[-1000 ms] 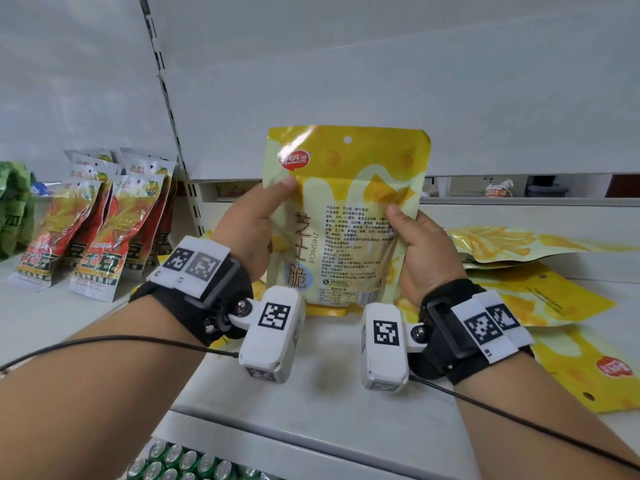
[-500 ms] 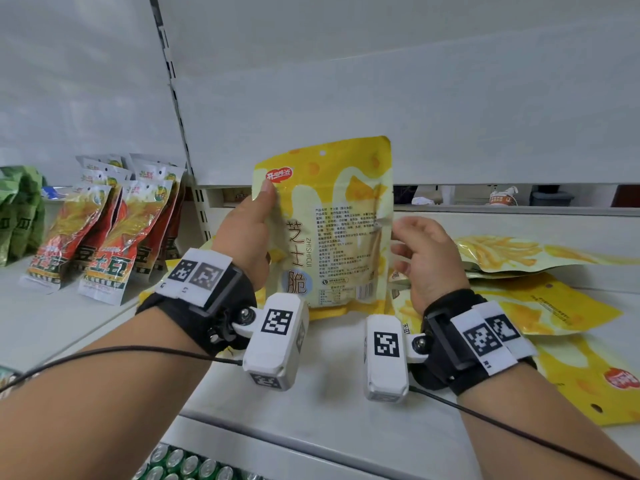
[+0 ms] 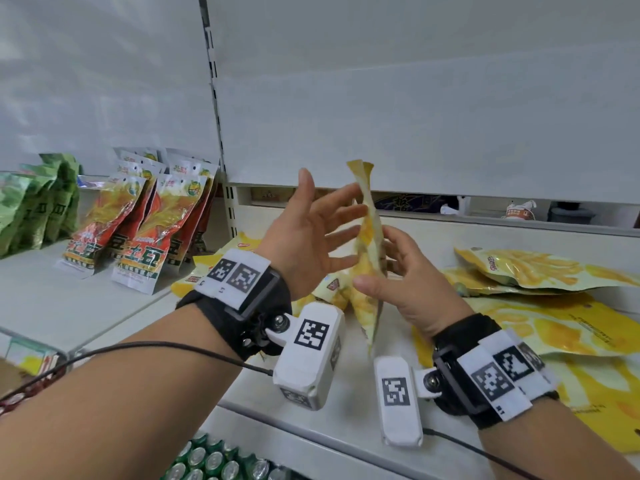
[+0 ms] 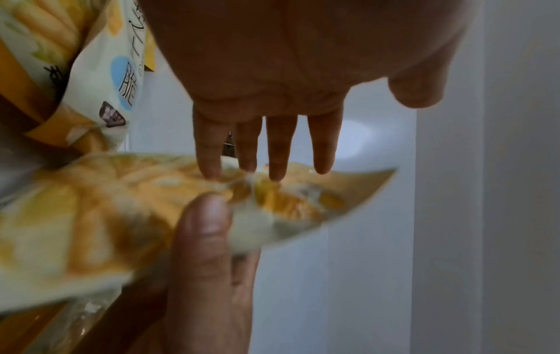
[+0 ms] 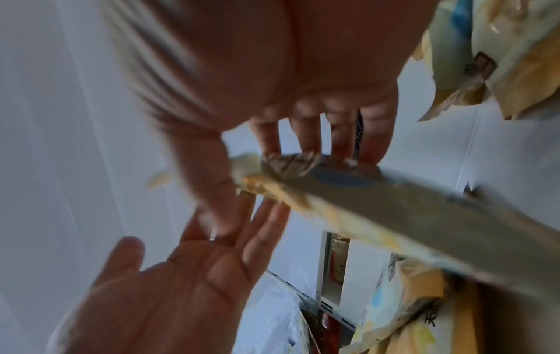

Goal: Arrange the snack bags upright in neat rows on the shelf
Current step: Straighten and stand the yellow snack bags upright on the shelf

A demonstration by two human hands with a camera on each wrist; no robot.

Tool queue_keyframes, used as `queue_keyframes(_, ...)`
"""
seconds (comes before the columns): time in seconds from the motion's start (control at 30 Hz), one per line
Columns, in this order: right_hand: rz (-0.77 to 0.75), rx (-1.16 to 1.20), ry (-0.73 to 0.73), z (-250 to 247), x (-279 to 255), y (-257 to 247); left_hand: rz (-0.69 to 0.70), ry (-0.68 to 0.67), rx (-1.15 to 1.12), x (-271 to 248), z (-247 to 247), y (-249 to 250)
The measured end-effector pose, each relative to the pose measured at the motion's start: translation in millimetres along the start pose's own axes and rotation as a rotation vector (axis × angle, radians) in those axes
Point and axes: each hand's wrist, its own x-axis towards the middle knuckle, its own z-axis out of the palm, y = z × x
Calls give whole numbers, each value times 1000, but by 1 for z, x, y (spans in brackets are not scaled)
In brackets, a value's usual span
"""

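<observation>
pinching the light, crinkly yellow cheese snack bag [image 3: 367, 237] mid-body in my right hand [image 3: 408, 285]; left hand [image 3: 304, 237] spread open at 9 o'clock, slippery film.

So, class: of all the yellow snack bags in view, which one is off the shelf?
The yellow bag held edge-on between the hands, right hand pinching it. The other yellow bags lie flat on the shelf.

Head view is bright and evenly lit, with wide-angle bending at the edges. Both wrist views are dimmer and motion-blurred (the crinkled yellow foil snack bag [image 4: 127, 215] smears worst).
</observation>
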Motion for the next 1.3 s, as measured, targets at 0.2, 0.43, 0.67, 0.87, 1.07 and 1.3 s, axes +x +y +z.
queue_keyframes(0.2,32,-179,362,-13,6,10,-52,300,193,10,-28,-4)
queue_keyframes(0.43,134,-112,472,-18,10,22,-462,371,399,7,-77,-19)
queue_keyframes(0.67,88,-227,672,-16,14,18,-511,319,474,15,-97,-15)
queue_keyframes(0.87,207,-167,619,-5,27,15,-536,322,255,25,-100,-7)
queue_keyframes(1.07,284,-125,572,2,24,16,-463,358,286,35,-95,-10)
queue_keyframes(1.3,191,-201,695,-15,28,3,4,459,726,45,-103,-8)
